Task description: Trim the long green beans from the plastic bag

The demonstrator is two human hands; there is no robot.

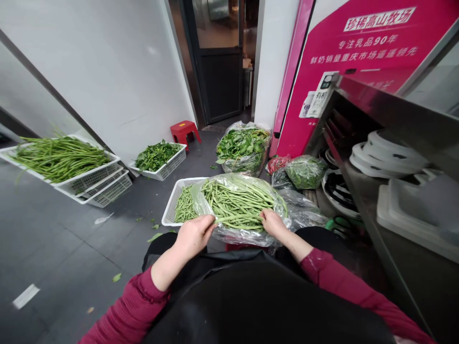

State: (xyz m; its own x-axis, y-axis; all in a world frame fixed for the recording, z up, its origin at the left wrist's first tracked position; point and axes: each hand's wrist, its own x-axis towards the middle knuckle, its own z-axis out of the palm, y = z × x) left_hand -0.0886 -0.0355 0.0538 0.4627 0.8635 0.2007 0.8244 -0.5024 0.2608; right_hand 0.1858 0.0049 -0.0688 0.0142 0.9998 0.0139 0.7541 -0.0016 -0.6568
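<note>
Long green beans (240, 220) stretch sideways between my two hands, just above the near edge of an opened clear plastic bag (199, 198). My left hand (193, 235) is closed, pinching their left end. At the other end, my right hand (273, 222) has its fingers closed on the beans. Many more long beans (238, 196) fill the bag, lying mostly lengthwise. Left of the bag, shorter bean pieces (184, 203) lie in a white perforated basket (170, 205), partly covered by the bag.
Stacked white baskets (103, 191) with long green stems (62, 157) stand left. Beyond are a basket of leafy greens (156, 155), a red stool (184, 130) and a bag of greens (244, 145). A metal shelf (362, 191) borders the right. Leaf scraps lie on the floor.
</note>
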